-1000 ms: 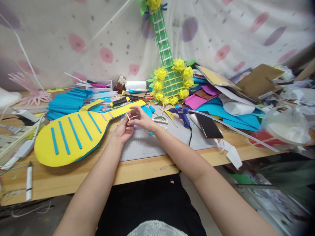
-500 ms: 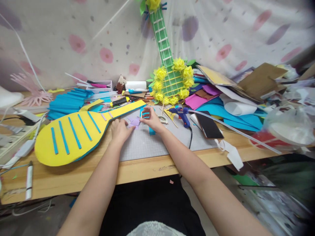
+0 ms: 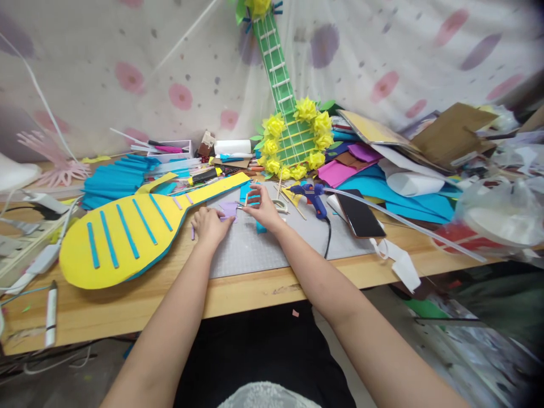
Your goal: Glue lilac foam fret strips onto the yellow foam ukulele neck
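My left hand rests on the grey cutting mat, its thumb and fingers closed on a small piece of purple paper or foam. Just to the right, my right hand pinches a thin tool with a dark, metal-looking tip. That tip points left at the purple piece; most of the tool is hidden by the fingers. A narrow purple strip lies beside my left wrist. Left of it is a yellow paper lute shape with blue bars on its body and short purple bars on its neck.
A green paper instrument with yellow flowers leans at the back. Right of my hands lie a blue glue gun and a phone. Coloured sheets pile up at the back right. A marker lies front left.
My left hand has shifted slightly right, and the narrow purple strip now shows beside it. The tool's dark tip has come into view at the purple piece.
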`<action>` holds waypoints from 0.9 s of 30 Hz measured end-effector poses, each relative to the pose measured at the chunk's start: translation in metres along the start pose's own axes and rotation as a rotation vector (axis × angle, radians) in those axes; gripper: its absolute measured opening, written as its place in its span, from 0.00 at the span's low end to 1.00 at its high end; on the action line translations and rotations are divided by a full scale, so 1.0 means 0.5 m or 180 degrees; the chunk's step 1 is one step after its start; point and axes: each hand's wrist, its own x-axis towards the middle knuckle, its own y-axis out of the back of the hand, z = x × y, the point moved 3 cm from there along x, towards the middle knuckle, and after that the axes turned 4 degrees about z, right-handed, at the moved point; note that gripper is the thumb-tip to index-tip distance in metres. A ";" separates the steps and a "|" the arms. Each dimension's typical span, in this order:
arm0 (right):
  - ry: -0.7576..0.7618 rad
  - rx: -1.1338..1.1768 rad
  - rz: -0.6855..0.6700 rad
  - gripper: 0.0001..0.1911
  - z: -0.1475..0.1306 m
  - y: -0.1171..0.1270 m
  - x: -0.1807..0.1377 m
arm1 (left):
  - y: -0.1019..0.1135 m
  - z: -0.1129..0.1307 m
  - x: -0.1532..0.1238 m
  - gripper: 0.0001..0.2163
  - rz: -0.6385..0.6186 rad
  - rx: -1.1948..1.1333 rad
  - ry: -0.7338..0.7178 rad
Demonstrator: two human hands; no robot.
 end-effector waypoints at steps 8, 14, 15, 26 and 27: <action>-0.0112 0.0280 0.0012 0.33 0.001 0.003 -0.001 | 0.007 -0.004 0.007 0.19 0.0029 -0.0373 -0.0279; -0.0230 0.0839 -0.0292 0.35 0.000 -0.015 -0.006 | -0.006 -0.001 0.007 0.18 -0.0025 -0.0595 -0.0396; -0.0233 0.0858 -0.0326 0.35 0.000 -0.020 -0.007 | -0.007 -0.001 0.006 0.18 -0.0026 -0.0614 -0.0410; -0.0101 0.1379 0.0122 0.42 -0.005 -0.042 0.009 | -0.013 -0.005 0.016 0.18 0.0487 -0.3136 0.0144; -0.0108 0.1505 0.0214 0.42 -0.009 -0.037 0.010 | -0.017 -0.002 0.015 0.17 0.0279 -0.3736 0.0419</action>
